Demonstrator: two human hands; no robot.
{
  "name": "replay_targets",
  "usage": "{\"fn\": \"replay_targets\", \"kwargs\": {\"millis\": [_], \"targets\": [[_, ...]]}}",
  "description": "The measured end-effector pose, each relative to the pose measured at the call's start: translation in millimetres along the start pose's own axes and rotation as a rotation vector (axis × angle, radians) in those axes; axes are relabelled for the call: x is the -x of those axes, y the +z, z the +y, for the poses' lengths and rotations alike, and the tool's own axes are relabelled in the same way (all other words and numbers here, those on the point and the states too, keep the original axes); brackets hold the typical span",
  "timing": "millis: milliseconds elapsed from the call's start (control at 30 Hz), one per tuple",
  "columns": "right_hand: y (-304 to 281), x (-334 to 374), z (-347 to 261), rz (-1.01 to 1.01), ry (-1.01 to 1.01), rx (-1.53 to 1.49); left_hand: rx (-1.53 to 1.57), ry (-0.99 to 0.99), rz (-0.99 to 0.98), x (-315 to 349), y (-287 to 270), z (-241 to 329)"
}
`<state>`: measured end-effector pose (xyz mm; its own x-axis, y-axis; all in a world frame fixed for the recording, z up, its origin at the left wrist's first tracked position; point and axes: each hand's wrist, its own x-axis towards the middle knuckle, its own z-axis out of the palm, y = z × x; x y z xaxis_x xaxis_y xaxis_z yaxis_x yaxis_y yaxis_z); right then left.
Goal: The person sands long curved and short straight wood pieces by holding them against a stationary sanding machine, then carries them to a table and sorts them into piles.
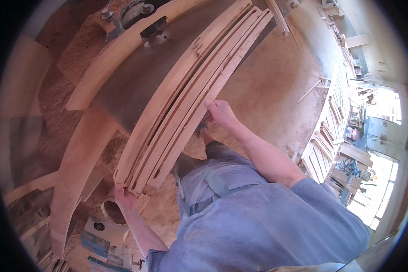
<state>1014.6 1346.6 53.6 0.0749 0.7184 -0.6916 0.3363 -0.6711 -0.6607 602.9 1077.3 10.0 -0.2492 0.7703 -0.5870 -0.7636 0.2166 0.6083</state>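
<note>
Several long, slightly curved wooden boards [186, 109] lie side by side on a dark metal machine table [122, 86], with narrow gaps or grooves running lengthwise between them. At their near left end, my left hand [125, 198] is closed round the board ends, its fingers partly hidden beneath. My right hand [219, 112] grips the outer edge of the board nearest my body, about midway along, with the thumb on top and the other fingers mostly out of sight. The far ends of the boards reach past the top of the table.
Beyond the boards stands a curved wooden fence [109, 59] beside a metal machine part [133, 16]. Sawdust [79, 56] is heaped behind it. A broad curved wooden piece [79, 172] is at the left, near a round duct opening [112, 211]. Slatted wooden frames [324, 131] stand at the right.
</note>
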Motion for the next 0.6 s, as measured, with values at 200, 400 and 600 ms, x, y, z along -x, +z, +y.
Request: {"fn": "replay_targets", "kwargs": {"millis": [200, 400, 600], "targets": [[-2, -4, 3, 0.003, -0.001, 0.022, -0.022, 0.075, -0.083, 2, 26, 3], [0, -9, 5, -0.003, 0.004, 0.026, -0.114, 0.073, -0.151, -8, 21, 10], [3, -5, 3, -0.008, 0.000, 0.019, -0.143, 0.072, -0.060, -20, 9, 13]]}}
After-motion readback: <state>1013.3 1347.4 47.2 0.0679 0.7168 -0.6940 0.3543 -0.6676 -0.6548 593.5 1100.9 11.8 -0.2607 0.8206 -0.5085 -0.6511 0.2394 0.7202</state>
